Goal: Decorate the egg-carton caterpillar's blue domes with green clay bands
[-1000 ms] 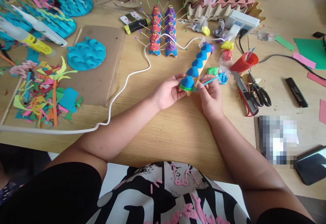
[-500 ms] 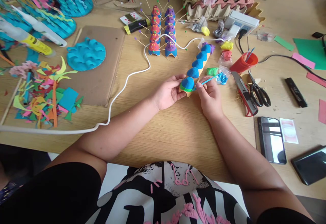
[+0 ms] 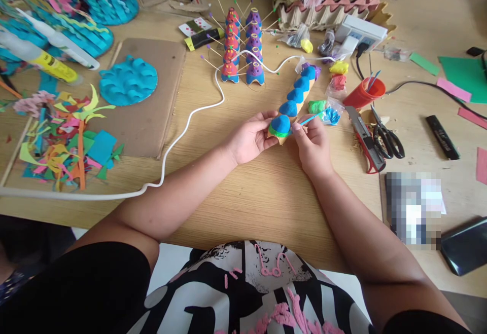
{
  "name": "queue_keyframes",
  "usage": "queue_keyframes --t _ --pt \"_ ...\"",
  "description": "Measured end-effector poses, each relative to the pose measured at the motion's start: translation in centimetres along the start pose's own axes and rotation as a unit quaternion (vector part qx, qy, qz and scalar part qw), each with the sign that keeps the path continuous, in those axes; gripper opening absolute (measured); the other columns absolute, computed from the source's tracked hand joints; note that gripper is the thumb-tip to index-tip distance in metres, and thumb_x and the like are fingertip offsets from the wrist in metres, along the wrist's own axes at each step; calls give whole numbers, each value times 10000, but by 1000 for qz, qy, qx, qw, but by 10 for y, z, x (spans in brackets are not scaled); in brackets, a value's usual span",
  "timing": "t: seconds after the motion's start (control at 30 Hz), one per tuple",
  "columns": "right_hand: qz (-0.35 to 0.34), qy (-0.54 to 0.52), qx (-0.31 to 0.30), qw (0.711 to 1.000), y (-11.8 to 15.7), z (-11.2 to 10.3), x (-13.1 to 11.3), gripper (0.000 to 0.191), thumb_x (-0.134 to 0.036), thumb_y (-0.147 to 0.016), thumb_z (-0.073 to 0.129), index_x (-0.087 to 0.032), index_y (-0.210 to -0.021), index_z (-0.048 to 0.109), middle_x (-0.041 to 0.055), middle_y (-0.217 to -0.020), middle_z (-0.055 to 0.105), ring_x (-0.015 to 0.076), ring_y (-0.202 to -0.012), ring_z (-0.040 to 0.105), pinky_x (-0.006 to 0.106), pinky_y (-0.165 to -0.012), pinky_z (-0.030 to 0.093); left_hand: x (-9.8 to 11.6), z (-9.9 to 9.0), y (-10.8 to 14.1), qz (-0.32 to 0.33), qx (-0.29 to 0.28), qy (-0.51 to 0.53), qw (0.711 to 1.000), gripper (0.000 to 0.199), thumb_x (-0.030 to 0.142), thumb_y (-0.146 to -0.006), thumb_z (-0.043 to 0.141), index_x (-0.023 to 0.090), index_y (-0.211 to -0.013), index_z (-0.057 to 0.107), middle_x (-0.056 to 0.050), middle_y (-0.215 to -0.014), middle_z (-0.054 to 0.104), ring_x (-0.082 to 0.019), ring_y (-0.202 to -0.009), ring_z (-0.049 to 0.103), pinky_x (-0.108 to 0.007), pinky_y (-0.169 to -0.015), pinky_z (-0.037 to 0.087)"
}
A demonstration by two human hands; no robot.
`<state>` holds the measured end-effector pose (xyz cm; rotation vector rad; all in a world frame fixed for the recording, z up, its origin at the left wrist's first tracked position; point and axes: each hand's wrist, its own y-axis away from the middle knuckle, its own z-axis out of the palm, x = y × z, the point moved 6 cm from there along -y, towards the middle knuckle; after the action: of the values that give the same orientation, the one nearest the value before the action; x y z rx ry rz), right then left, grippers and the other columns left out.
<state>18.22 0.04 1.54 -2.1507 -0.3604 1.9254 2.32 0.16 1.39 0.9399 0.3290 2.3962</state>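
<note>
My left hand is closed on the near end of an egg carton strip, whose row of cups is topped with blue clay. A green clay band rings the lower edge of the nearest cup. My right hand pinches a thin blue modelling tool, its working tip close to that cup and hidden by the fingers. Just beyond the right hand lie a lump of green clay and a bag of blue clay.
Two finished carton strips, one red and one purple, stand at the back. A white cable crosses the table. A red cup, box cutter and scissors are rightward; paper scraps lie left.
The tool and right hand have shifted only very slightly against the near cup. The carton strip stays in place. A pixelated patch now covers the phone at right.
</note>
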Motion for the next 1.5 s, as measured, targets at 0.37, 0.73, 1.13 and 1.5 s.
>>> queue_keyframes --t 0.37,0.73,1.13,1.5 --pt "28 10 10 1000 -2 -2 2 487 -731 -922 724 -256 -890 624 -26 -851 550 151 -822 543 335 -810 506 1 0 1 0 0 0 1000 148 98 -1008 572 196 -995 682 8 -872 788 -103 -699 738 -203 -637 592" --pt "47 -69 29 996 -4 -5 9 482 -728 -894 754 -265 -875 622 -24 -845 590 155 -808 584 340 -795 567 1 -2 0 0 17 26 1000 139 121 -1010 585 206 -980 691 6 -856 792 -109 -720 749 -200 -649 602" --pt "46 -57 35 997 -5 -3 10 496 -752 -887 751 -266 -892 647 -21 -850 621 152 -812 613 342 -798 589 0 -3 0 -7 16 25 1000 197 132 -1005 583 218 -1110 726 5 -876 806 -116 -746 757 -199 -639 605" --pt "56 -40 12 998 -4 -2 6 462 -711 -928 735 -261 -896 636 -21 -848 621 156 -817 616 357 -831 600 1 -1 1 -5 0 14 1000 146 115 -1017 582 198 -990 699 0 -879 805 -115 -725 760 -203 -632 594"
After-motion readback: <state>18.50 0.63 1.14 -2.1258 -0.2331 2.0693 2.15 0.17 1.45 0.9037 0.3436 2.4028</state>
